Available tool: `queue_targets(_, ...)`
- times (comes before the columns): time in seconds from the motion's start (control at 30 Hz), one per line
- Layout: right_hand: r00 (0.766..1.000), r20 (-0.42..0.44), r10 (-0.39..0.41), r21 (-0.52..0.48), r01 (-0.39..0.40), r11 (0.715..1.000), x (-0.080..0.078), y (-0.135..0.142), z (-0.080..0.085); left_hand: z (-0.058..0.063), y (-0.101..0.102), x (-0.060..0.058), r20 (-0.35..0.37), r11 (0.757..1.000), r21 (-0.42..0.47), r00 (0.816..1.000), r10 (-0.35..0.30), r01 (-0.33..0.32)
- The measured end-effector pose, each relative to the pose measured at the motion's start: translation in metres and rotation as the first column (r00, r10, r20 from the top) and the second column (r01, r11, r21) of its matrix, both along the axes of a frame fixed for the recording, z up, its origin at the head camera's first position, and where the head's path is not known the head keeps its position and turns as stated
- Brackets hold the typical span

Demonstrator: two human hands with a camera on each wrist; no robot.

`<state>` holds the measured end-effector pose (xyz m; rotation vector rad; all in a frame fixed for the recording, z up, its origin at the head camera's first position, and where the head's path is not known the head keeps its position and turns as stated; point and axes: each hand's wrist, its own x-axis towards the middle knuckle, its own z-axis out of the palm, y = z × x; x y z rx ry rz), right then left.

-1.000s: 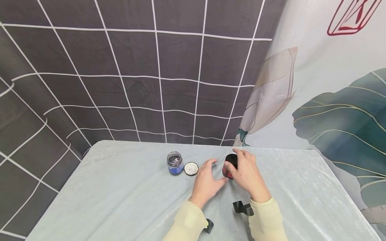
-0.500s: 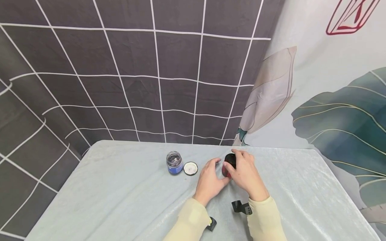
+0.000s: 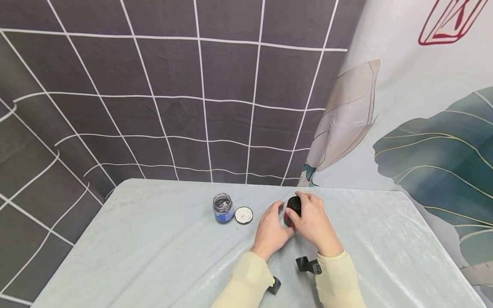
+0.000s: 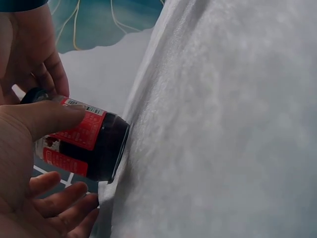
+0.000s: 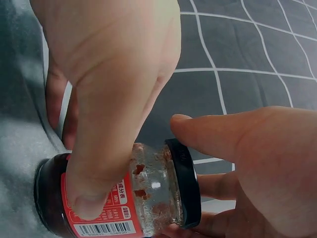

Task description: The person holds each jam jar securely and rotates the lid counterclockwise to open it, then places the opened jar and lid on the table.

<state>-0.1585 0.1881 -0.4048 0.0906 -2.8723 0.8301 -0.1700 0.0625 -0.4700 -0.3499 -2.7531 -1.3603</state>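
Note:
A jar (image 4: 86, 134) with a red label and a black lid (image 5: 187, 186) stands on the cloth between my hands. Reddish residue shows through its clear glass in the right wrist view. My right hand (image 3: 315, 222) is at the top, thumb and fingers around the lid. My left hand (image 3: 271, 233) is at the jar's side, its thumb lying over the label. The fingers of that hand are loosely bent and apart from the glass in the left wrist view. To the left stands an uncapped jar (image 3: 223, 215) with a blue label, beside a loose lid (image 3: 244, 215) with its pale inside up.
A pale cloth (image 3: 161, 256) covers the table. Behind it hangs a dark curtain (image 3: 227, 119) with white grid lines, and at the right a light one (image 3: 346, 167) with leaf prints. Black wrist devices (image 3: 309, 265) sit at both sleeves.
My left hand has shifted right and closer around the red-labelled jar. The right hand stays at its lid. The blue-labelled jar and loose lid have not moved.

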Motion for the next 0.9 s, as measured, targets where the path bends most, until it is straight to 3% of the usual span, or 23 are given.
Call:
queue_targets(0.33,1.000,-0.001,0.004,-0.006,-0.004,1.000,0.000,-0.001,-0.001,-0.002,0.010,-0.001,-0.030,1.000,0.012,0.999,-0.014,0.015)
queue_targets(0.9,1.000,0.012,0.004,0.014,-0.004,1.000,-0.001,0.000,-0.002,-0.008,0.021,-0.005,-0.042,0.998,-0.055,0.999,0.012,-0.014)
